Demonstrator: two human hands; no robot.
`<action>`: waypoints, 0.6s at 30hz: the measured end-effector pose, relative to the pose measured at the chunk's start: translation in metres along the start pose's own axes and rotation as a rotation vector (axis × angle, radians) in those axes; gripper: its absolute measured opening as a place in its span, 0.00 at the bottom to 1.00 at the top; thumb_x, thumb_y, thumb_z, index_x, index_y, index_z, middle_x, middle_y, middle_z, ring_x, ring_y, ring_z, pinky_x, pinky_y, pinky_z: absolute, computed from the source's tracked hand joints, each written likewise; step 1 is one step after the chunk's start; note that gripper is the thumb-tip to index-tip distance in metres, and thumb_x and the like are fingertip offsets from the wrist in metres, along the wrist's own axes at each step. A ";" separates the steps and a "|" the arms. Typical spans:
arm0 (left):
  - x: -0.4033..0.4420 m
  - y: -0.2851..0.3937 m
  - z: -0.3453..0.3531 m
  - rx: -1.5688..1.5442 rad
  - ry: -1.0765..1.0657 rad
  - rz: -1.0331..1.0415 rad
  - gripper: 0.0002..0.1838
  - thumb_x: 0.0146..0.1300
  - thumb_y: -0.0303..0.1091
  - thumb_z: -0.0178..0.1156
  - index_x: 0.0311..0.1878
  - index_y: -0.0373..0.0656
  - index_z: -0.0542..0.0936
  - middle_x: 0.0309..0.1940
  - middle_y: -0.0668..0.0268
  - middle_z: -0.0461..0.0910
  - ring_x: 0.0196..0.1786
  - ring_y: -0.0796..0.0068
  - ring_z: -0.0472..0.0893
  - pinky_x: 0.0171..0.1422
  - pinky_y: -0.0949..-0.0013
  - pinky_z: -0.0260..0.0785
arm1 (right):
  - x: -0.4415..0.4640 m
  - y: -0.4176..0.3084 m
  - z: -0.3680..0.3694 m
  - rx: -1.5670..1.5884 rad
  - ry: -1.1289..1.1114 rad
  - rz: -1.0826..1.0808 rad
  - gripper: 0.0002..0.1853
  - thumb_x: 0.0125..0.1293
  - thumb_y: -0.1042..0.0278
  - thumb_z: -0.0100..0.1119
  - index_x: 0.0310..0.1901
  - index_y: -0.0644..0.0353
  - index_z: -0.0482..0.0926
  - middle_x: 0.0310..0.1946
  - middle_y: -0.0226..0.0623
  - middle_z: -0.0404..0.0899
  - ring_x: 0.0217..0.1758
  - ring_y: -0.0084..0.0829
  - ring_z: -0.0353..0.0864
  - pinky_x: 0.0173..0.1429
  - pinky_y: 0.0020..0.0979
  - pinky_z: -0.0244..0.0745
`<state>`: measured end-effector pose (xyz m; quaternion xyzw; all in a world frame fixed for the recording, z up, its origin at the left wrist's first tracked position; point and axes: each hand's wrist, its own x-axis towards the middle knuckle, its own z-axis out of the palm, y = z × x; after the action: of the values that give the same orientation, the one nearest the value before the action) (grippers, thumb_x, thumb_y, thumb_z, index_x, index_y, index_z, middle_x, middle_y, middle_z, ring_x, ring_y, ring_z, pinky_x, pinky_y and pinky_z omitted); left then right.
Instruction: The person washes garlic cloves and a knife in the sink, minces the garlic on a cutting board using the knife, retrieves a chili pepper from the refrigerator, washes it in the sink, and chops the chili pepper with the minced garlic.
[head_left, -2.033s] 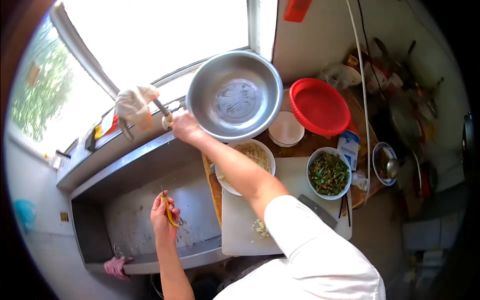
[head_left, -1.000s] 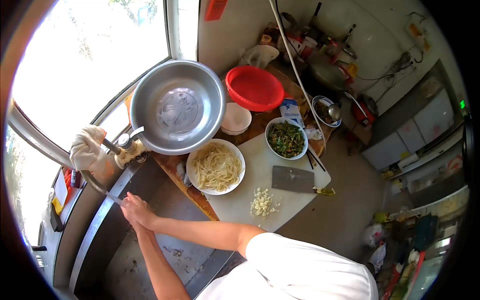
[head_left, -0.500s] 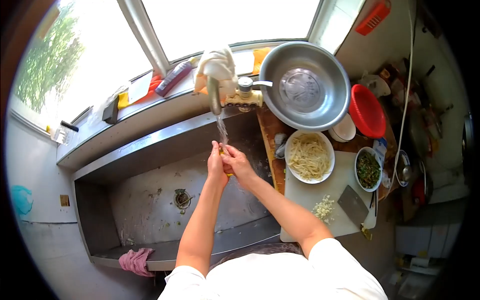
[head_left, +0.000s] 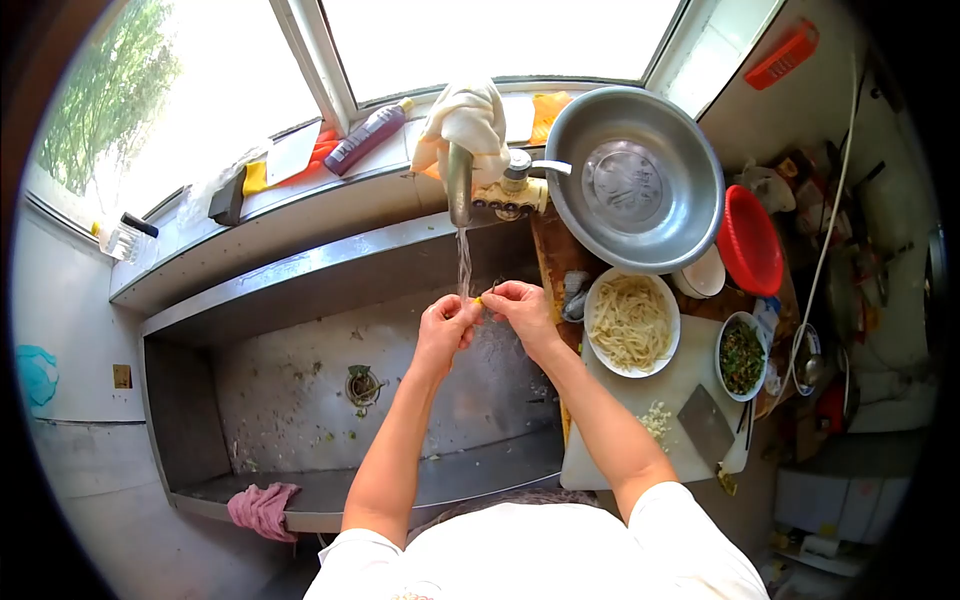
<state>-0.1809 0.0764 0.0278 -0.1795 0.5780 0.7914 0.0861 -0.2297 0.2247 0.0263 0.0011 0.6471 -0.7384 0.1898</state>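
Note:
Water runs from the tap (head_left: 459, 188) over the metal sink (head_left: 290, 400), close by my hands. My left hand (head_left: 443, 328) is closed around a small yellow vegetable (head_left: 479, 300), most of it hidden by the fingers. With thumb and fingertips together, my right hand (head_left: 524, 309) pinches its dark, stem-like end (head_left: 496, 287). Both hands are above the sink, the left one touching the edge of the stream. A cloth (head_left: 465, 125) is wrapped over the top of the tap.
To the right, a cutting board (head_left: 600, 455) bears a bowl of pale shreds (head_left: 633, 325), chopped garlic-like bits (head_left: 656, 421) and a cleaver (head_left: 706, 424). Behind are a large metal basin (head_left: 635, 180) and a red basin (head_left: 752, 240). A pink cloth (head_left: 262, 510) hangs on the sink's front edge.
My hands, cupped together under the water before, have drawn slightly apart and lower. The right fingers now pinch the yellow vegetable's dark end. The view has shifted a little.

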 end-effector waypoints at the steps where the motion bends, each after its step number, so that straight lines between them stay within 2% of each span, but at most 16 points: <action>1: -0.002 -0.002 0.001 0.054 0.022 0.046 0.08 0.66 0.31 0.59 0.41 0.36 0.79 0.26 0.69 0.78 0.20 0.85 0.70 0.20 0.80 0.58 | 0.000 0.002 0.000 -0.014 -0.006 -0.005 0.04 0.59 0.71 0.64 0.32 0.62 0.82 0.27 0.27 0.81 0.29 0.16 0.76 0.34 0.22 0.72; 4: -0.012 0.001 0.002 0.257 0.060 0.129 0.07 0.66 0.31 0.60 0.39 0.37 0.79 0.25 0.70 0.77 0.22 0.85 0.71 0.24 0.79 0.62 | 0.000 0.011 0.006 -0.032 -0.017 -0.059 0.05 0.59 0.72 0.65 0.35 0.64 0.82 0.29 0.30 0.82 0.29 0.18 0.78 0.34 0.21 0.72; 7: -0.017 -0.003 -0.003 0.443 0.039 0.219 0.06 0.66 0.30 0.59 0.39 0.37 0.79 0.25 0.71 0.76 0.23 0.86 0.71 0.27 0.78 0.64 | -0.004 0.011 0.008 -0.162 -0.047 -0.041 0.04 0.60 0.73 0.64 0.34 0.64 0.81 0.28 0.31 0.81 0.28 0.19 0.77 0.33 0.22 0.72; 8: -0.019 -0.004 -0.006 0.497 0.024 0.254 0.05 0.66 0.30 0.59 0.39 0.38 0.79 0.25 0.71 0.76 0.24 0.86 0.71 0.28 0.78 0.64 | -0.006 0.009 0.006 -0.077 -0.098 0.014 0.04 0.61 0.73 0.63 0.34 0.65 0.80 0.27 0.32 0.81 0.28 0.20 0.77 0.33 0.22 0.72; 13: -0.028 0.009 -0.022 0.331 -0.197 0.135 0.05 0.66 0.27 0.58 0.41 0.38 0.80 0.25 0.72 0.76 0.26 0.85 0.71 0.28 0.77 0.64 | -0.019 0.003 -0.001 0.297 -0.267 0.261 0.04 0.65 0.74 0.58 0.34 0.65 0.78 0.28 0.34 0.79 0.27 0.24 0.78 0.31 0.24 0.72; 17: -0.028 0.010 -0.038 0.236 -0.339 0.086 0.05 0.65 0.27 0.58 0.41 0.39 0.80 0.28 0.70 0.77 0.27 0.83 0.72 0.29 0.78 0.65 | -0.033 0.000 0.002 0.535 -0.309 0.405 0.04 0.67 0.73 0.56 0.35 0.64 0.78 0.28 0.34 0.79 0.26 0.24 0.78 0.31 0.25 0.73; 18: -0.026 0.006 -0.040 0.125 -0.362 0.062 0.05 0.66 0.27 0.58 0.43 0.39 0.80 0.28 0.69 0.77 0.26 0.83 0.71 0.28 0.78 0.64 | -0.035 0.000 0.004 0.600 -0.311 0.427 0.04 0.68 0.73 0.56 0.35 0.64 0.77 0.28 0.34 0.79 0.26 0.25 0.78 0.31 0.25 0.73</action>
<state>-0.1513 0.0385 0.0326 -0.0106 0.6063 0.7757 0.1750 -0.1961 0.2310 0.0356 0.0789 0.3513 -0.8300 0.4260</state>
